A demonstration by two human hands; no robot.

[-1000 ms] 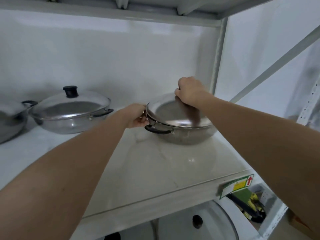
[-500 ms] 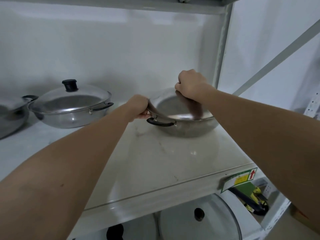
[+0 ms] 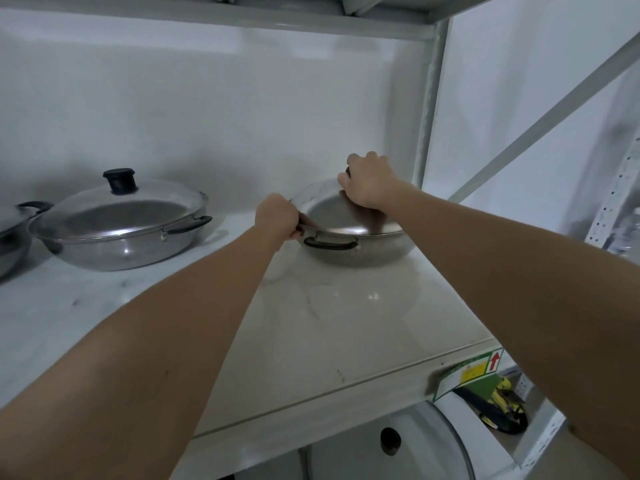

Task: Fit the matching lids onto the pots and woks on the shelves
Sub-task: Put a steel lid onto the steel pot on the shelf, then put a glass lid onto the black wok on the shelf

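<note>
A steel wok (image 3: pixel 360 252) with a black side handle stands at the back right of the white shelf (image 3: pixel 329 327). A domed steel lid (image 3: pixel 329 216) lies on it. My right hand (image 3: pixel 369 180) is closed over the lid's knob, which is mostly hidden under the fingers. My left hand (image 3: pixel 278 216) pinches the lid's left rim just above the wok's handle. To the left stands a second steel wok (image 3: pixel 117 244) wearing its own lid with a black knob (image 3: pixel 120 180).
A third steel pan (image 3: pixel 10 237) is cut off by the left edge. A white lid with a black knob (image 3: pixel 389 441) lies on the shelf below, beside a dark and yellow object (image 3: pixel 498 403). A shelf post (image 3: pixel 427 109) rises just right of the wok.
The lid has settled flatter onto the right wok, with both hands staying on it. My left hand slid from the wok's handle side up to the lid's rim.
</note>
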